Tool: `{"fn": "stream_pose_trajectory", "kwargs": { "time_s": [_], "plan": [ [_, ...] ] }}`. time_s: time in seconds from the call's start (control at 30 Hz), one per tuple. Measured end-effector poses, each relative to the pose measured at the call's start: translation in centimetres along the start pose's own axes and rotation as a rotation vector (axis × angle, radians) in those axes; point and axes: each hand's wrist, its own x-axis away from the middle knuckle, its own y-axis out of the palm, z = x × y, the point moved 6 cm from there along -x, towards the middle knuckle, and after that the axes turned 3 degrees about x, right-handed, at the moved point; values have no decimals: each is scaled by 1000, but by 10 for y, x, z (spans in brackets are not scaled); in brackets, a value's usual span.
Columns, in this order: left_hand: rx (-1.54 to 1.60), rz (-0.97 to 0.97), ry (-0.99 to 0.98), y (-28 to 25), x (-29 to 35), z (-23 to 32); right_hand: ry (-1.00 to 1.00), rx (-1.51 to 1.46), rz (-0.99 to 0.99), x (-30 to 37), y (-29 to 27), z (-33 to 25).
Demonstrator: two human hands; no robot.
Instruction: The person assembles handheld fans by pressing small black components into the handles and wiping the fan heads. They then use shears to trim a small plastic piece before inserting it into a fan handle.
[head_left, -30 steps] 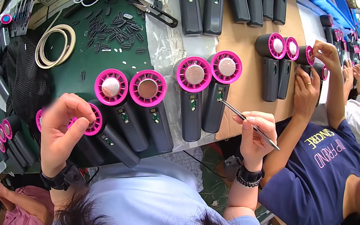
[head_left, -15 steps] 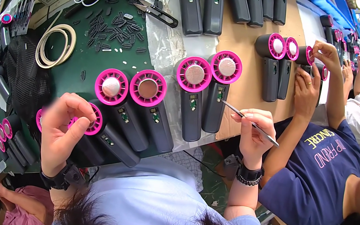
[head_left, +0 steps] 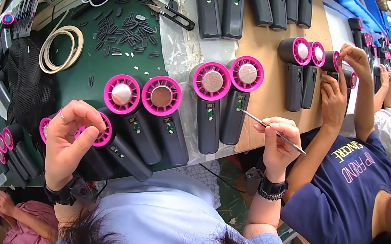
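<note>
My right hand point(head_left: 281, 146) grips slim metal tweezers point(head_left: 255, 118). Their tip is by the small green circuit board in the handle window of a dark grey hand-held blower point(head_left: 232, 123) with a pink slotted ring; whether they touch cannot be told. Beside it stands a second such blower point(head_left: 206, 126), its board also exposed. On the left, my left hand point(head_left: 68, 139) is raised with thumb and fingertips pinched; anything between them is too small to make out. Behind that hand a blower's pink ring point(head_left: 106, 131) is partly hidden. Two more blowers point(head_left: 142, 136) lie between my hands.
Small dark oval pieces point(head_left: 126, 31) are scattered on the green mat, with snips point(head_left: 170, 13) and a tape roll point(head_left: 76, 51) nearby. More blowers point(head_left: 208, 13) line the back. At right, a co-worker's hands point(head_left: 336, 89) handle another blower.
My hands stay almost in place, still pinched at left and holding the tweezers at right. The tweezers' rear end has shifted slightly right. At lower left, another person's hand has moved.
</note>
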Motion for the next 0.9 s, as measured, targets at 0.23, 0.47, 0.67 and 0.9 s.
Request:
{"fn": "stream_pose_trajectory", "kwargs": {
  "time_s": [0.23, 0.47, 0.67, 0.9],
  "plan": [
    [-6, -6, 5, 0, 0, 0, 86, -59, 24, 1, -4, 8],
    [5, -5, 1, -1, 0, 0, 98, -108, 15, 1, -4, 10],
    [-2, -6, -1, 0, 0, 0, 63, -61, -3, 2, -3, 7],
    [-9, -5, 5, 0, 0, 0, -46, 200, -133, -1, 1, -14]
  ]
}}
